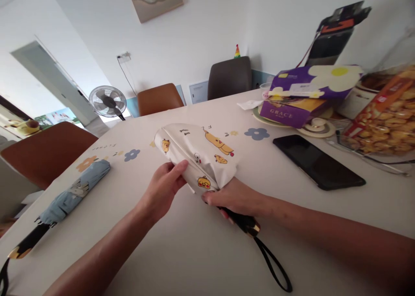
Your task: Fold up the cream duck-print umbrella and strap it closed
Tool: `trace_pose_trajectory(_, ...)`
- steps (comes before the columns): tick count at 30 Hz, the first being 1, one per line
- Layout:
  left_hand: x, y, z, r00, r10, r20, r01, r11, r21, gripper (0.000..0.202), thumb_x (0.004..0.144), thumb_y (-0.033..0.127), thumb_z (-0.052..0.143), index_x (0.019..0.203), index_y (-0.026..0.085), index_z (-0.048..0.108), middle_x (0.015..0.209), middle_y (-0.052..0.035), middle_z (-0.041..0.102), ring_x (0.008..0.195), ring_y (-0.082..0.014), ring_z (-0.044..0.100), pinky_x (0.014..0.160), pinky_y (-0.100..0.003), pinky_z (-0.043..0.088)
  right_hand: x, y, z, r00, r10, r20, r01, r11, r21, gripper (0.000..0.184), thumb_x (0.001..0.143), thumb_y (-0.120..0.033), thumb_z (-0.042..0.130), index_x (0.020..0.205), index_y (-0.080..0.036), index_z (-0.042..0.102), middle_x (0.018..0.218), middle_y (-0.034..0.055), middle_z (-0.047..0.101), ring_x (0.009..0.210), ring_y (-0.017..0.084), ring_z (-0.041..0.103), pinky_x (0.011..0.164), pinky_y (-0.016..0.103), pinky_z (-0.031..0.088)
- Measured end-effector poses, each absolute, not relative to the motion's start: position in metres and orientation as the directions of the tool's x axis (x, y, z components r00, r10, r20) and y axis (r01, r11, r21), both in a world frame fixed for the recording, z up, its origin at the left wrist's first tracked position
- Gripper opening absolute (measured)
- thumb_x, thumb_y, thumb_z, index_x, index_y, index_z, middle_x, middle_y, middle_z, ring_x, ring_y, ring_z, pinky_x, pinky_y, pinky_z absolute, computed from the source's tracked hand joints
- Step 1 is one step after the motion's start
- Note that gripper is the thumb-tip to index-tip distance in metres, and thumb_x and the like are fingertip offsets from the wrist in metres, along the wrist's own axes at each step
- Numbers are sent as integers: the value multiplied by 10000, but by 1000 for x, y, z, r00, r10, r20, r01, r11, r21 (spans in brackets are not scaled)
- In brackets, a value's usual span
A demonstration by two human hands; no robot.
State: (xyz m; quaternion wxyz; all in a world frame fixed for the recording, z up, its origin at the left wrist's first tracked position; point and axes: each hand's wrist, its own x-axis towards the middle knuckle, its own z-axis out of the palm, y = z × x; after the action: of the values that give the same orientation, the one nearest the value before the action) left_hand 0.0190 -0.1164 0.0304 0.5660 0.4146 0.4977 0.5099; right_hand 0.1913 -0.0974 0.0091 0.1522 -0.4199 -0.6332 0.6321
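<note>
A folding umbrella with a cream canopy and yellow cartoon ducks lies across the middle of the table, its folds partly loose. Its black handle with a gold band and a wrist strap points towards me at the lower right. My left hand pinches the canopy's left edge between thumb and fingers. Around the lower canopy, near the handle, my right hand is closed; some of its fingers are hidden underneath. On the left lies a second folding umbrella, light blue, rolled up, with a black and gold handle.
A black phone lies to the right. Behind it are a purple box, a tissue pack and a clear container of snacks. Chairs stand around the table, and a fan stands beyond.
</note>
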Motion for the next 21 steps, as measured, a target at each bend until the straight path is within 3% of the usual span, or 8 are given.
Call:
trace_pose_trajectory(4, 29, -111, 29, -29, 984, -176, -326, 157, 932, 395, 773, 359, 620, 1106, 150, 589, 1142, -99, 627, 1063, -278, 569, 887, -377, 504, 194, -101, 15, -650, 693, -312, 327, -116, -938, 128, 697, -224, 525, 659, -182, 410, 423, -62, 428, 354, 64, 432, 308, 148, 368)
trace_pose_trajectory(9, 28, -100, 14, -118, 980, -162, -487, 85, 869, 414, 756, 385, 627, 1123, 199, 587, 1139, -57, 636, 1073, -260, 571, 961, -359, 459, 189, -104, 9, -657, 651, -381, 307, -231, -923, 123, 718, -253, 531, 732, -177, 435, 431, -70, 434, 319, 75, 429, 290, 185, 402)
trace_pose_trajectory(14, 27, -99, 10, -184, 969, -167, -532, 44, 845, 394, 738, 334, 652, 1108, 214, 594, 1129, -37, 644, 1057, -243, 583, 961, -351, 459, 183, -104, 0, -634, 682, -364, 173, -334, -926, 359, 691, -360, 636, 949, -171, 473, 516, -50, 512, 392, 115, 524, 289, 188, 412)
trace_pose_trajectory(16, 26, -100, 10, -174, 974, -148, -533, 33, 846, 388, 744, 345, 642, 1107, 215, 595, 1122, -37, 647, 1042, -245, 591, 949, -358, 469, 183, -104, -1, -677, 638, -367, 147, -371, -917, 401, 684, -374, 643, 988, -160, 491, 496, -47, 520, 377, 117, 519, 291, 187, 404)
trace_pose_trajectory(19, 24, -98, 10, -133, 977, -166, -533, 71, 843, 405, 747, 411, 619, 1095, 205, 602, 1098, -52, 655, 1007, -263, 606, 916, -385, 488, 183, -105, -3, -757, 522, -394, 157, -440, -884, 300, 718, -363, 589, 918, -142, 549, 411, -56, 478, 305, 85, 434, 296, 178, 381)
trace_pose_trajectory(21, 20, -90, 9, -124, 976, -180, -531, 88, 843, 428, 740, 451, 609, 1082, 193, 609, 1072, -68, 663, 991, -269, 610, 899, -386, 496, 183, -107, -6, -757, 511, -407, 162, -457, -875, 246, 729, -360, 568, 857, -150, 566, 386, -52, 465, 301, 79, 414, 301, 171, 369)
